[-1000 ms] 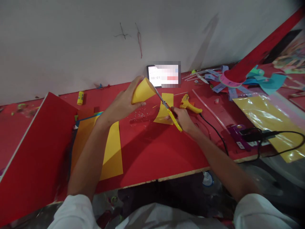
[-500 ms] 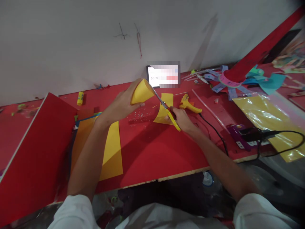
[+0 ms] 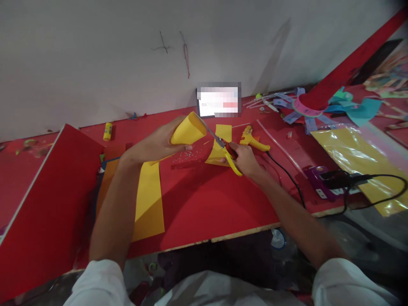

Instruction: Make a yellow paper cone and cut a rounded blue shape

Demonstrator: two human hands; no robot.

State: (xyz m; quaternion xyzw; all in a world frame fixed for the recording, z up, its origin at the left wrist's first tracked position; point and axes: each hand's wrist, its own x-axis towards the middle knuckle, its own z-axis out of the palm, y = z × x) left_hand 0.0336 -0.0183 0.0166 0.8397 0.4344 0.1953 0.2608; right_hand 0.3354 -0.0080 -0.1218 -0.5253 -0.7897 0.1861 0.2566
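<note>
My left hand [image 3: 159,138] grips a curled piece of yellow paper [image 3: 190,129], bent into a cone-like shape above the table. In my right hand [image 3: 245,159] is a pair of scissors [image 3: 234,165] with yellow and red handles. The blades point up and to the left, their tips at the right edge of the curled paper; whether they touch it I cannot tell. Beneath the scissors lies a cut piece of yellow paper [image 3: 224,132]. Small pale scraps [image 3: 188,156] are scattered on the red table between my hands. Yellow sheets [image 3: 149,204] lie under my left forearm.
A yellow glue gun [image 3: 251,139] with a black cord sits just right of my right hand. At the back stand a phone [image 3: 218,102] and a glue stick [image 3: 108,131]. A red board [image 3: 47,199] leans at left; a purple power strip [image 3: 321,182] is at right.
My left hand and the curled yellow paper have shifted slightly left and down, and the paper has turned a little. My right hand with the scissors is almost where it was.
</note>
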